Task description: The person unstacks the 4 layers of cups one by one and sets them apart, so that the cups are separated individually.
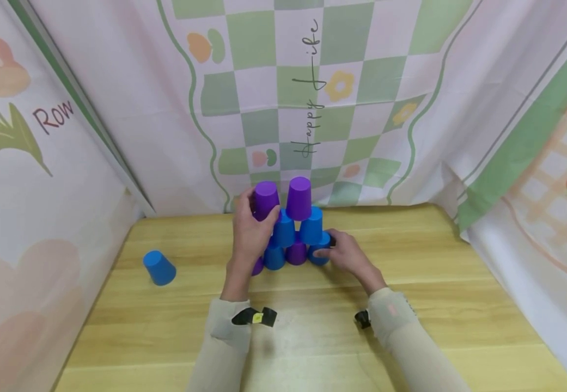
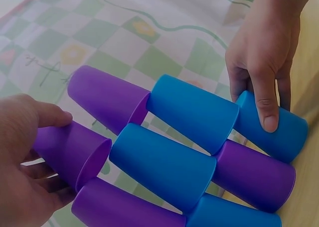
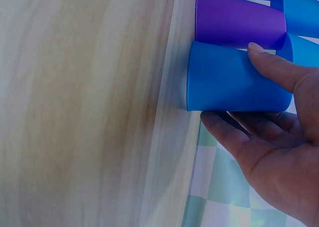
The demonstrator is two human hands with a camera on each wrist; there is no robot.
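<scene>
My left hand holds an upside-down purple cup at the upper left of a cup pyramid, its thumb on one side and fingers on the other. In the left wrist view this cup's rim lies close to the cups under it. Beside it, another purple cup stands across two blue cups. Down at the right end of the bottom row, my right hand grips a blue cup between thumb and fingers. A purple cup adjoins it. My left forearm hides part of the pyramid's left side.
A single blue cup stands upside down on the wooden table, left of the pyramid. Behind the table hangs a checkered curtain; printed cloth also closes off the left side.
</scene>
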